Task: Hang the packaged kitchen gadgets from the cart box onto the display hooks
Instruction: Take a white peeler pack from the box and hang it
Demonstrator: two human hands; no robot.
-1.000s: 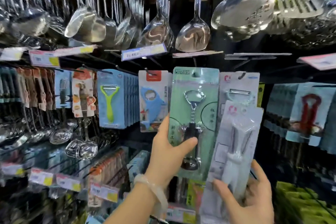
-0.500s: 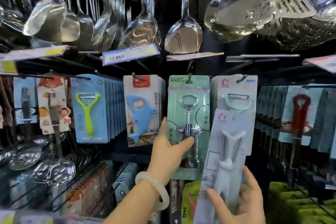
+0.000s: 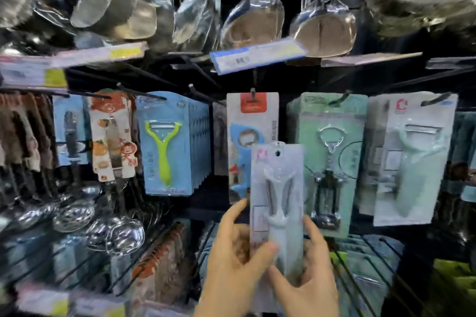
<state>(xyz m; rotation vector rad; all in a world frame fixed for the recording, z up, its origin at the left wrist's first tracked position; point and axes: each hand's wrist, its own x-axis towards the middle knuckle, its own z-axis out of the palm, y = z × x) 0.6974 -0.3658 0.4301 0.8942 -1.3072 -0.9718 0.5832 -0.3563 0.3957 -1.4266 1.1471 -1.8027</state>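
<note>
Several packs hung | white gadget pack (image 3: 277, 201) unhung, below red-topped opener pack (image 3: 251, 141) | left hand (image 3: 231, 260), right hand (image 3: 306, 273) both pinching its lower end | hooking left

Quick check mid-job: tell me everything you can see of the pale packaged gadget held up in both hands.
The packaged peeler is a tall, narrow pale card under clear plastic, with a round hang hole near its top edge and a reddish logo at upper left. Inside sits a whitish Y-shaped tool, fork up, handle down. It stands upright in front of the hanging packs, on no hook. The left hand grips its lower left edge, thumb across the front; the right hand holds its lower right.
</note>
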